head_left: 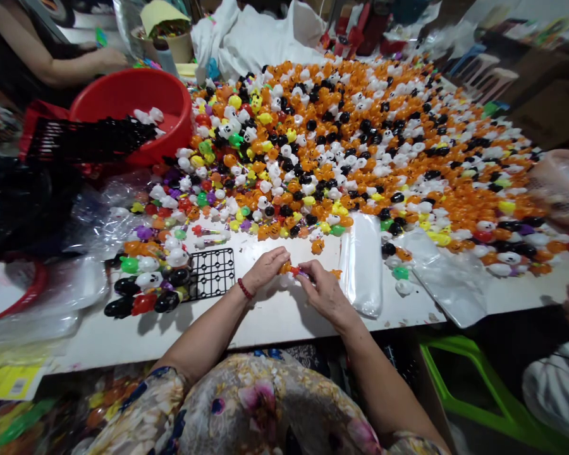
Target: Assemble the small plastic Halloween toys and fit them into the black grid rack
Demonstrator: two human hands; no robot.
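one small toy [294,270], orange, red and purple, pinched between fingers [314,270]

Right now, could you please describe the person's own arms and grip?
Pale floral sleeves with dark blue and yellowish patches leave both forearms bare. The left grip is ungloved, with a red beaded bracelet at its wrist; the right grip is ungloved too.

Orange toy [293,270] between fingers [312,270]
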